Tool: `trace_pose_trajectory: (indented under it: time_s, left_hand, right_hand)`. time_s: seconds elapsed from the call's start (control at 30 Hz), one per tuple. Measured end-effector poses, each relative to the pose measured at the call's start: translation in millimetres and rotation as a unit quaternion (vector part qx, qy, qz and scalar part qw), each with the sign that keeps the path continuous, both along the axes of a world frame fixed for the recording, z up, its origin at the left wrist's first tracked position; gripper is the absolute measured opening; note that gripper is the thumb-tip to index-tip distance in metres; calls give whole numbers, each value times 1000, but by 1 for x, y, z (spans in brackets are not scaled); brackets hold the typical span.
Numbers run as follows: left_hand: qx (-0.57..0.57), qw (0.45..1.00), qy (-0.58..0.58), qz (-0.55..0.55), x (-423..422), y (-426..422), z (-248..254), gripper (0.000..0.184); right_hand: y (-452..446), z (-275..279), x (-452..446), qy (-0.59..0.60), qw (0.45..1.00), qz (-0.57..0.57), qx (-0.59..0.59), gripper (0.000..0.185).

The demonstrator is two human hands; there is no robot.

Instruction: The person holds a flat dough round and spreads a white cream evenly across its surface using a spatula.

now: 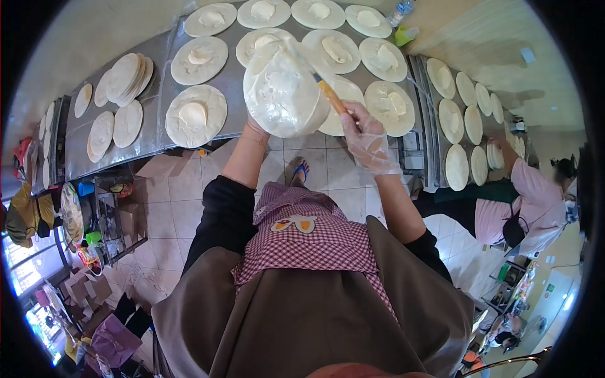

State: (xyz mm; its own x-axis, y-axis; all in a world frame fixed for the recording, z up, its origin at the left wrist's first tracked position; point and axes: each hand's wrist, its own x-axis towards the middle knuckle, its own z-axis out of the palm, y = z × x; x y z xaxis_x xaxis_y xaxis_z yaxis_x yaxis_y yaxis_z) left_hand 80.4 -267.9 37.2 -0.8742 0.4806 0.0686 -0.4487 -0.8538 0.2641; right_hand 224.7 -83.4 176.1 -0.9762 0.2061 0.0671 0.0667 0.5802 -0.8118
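My left hand (257,128) is mostly hidden under a round flat dough sheet (283,94), holding it up from below. The sheet's upper face is glossy and coated with a pale cream. My right hand (367,137), in a clear plastic glove, is closed around the wooden handle of a spatula (331,96). Its blade lies over the upper right part of the raised sheet. Beneath and around it on the metal table (236,113), several dough rounds lie in rows, each with a pale dollop in its middle, such as this dough round (196,116).
A stack of thin rounds (126,79) stands on the left table. More rounds lie on a right-hand table (435,142), where a co-worker in a pink top (517,208) reaches in. A water bottle (401,12) stands at the back. Cardboard boxes (88,293) sit lower left.
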Motion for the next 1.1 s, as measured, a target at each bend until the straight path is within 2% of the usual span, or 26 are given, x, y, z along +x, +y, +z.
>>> trace_pose_trajectory:
  time_s: [0.07, 0.13, 0.23, 0.27, 0.3, 0.33, 0.37, 0.43, 0.47, 0.5, 0.53, 0.67, 0.73, 0.77, 0.83, 0.87, 0.93, 1.0, 1.03, 1.07, 1.1]
  left_hand:
    - [-5, 1000, -1, -6, 3, -1, -2, 53]
    - [-6, 1000, -14, -1, 10, -2, 1, 53]
    - [-4, 999, -48, 18, 17, -3, 6, 53]
    - [52, 998, -42, 0, 16, -3, 3, 54]
    - [108, 993, -36, -17, 16, -3, 0, 56]
    - [108, 993, -38, -16, 17, -4, -4, 56]
    - [91, 995, -41, -18, 20, -3, 6, 56]
    - [73, 996, -45, -22, 23, -1, 13, 56]
    - [140, 986, -26, -88, 21, 1, 14, 55]
    - [205, 967, -6, -153, 19, 3, 15, 55]
    - [205, 967, -7, -153, 20, 3, 15, 55]
    - [120, 987, -16, -102, 22, 5, 20, 54]
    - [77, 994, -23, -72, 26, 4, 19, 53]
    - [77, 994, -24, -70, 27, 3, 18, 53]
    - [156, 983, -72, -70, 25, 5, 15, 53]
    - [139, 987, -59, -46, 25, 7, 14, 52]
    - [134, 988, -63, -33, 20, 13, 1, 54]
    - [130, 989, -67, -20, 19, 18, -4, 56]
    - [-2, 999, -39, 29, 20, 22, -4, 57]
    - [-133, 988, -8, 75, 21, 24, 0, 58]
    - [-133, 989, -9, 71, 24, 25, 4, 58]
  right_hand:
    - [-1, 2, 5, 14, 999, 32, 36, 20]
    - [2, -1, 10, 101, 978, 128, 130, 20]
    - [1, -2, 19, 144, 972, 164, 85, 24]
    - [2, -1, 21, 143, 972, 165, 85, 24]
    - [3, 1, 22, 119, 985, 116, 51, 24]
    - [4, 2, 23, 95, 993, 66, 17, 24]
    - [4, -1, 21, 93, 993, 67, 17, 24]
    - [5, -11, 18, 143, 988, 39, 37, 25]
    - [4, -12, 21, 142, 988, 37, 37, 25]
    - [4, -13, 24, 119, 986, 85, 78, 26]
    - [3, -13, 27, 95, 979, 133, 119, 27]
    - [0, -11, 36, 134, 965, 203, 94, 26]
    - [1, -10, 42, 123, 981, 147, 20, 26]
    - [3, -17, 43, 122, 981, 148, 19, 26]
    - [9, -38, 46, 102, 994, -4, -26, 25]
    - [8, -42, 48, 101, 994, -4, -26, 25]
    - [3, -46, 54, -4, 999, -32, 0, 25]
    - [-14, -53, 64, 30, 999, -12, -37, 26]
    - [-22, -54, 69, 64, 995, 9, -75, 26]
    - [-27, -48, 71, 87, 995, 34, -40, 26]
    - [-28, -41, 70, 87, 995, 30, -39, 26]
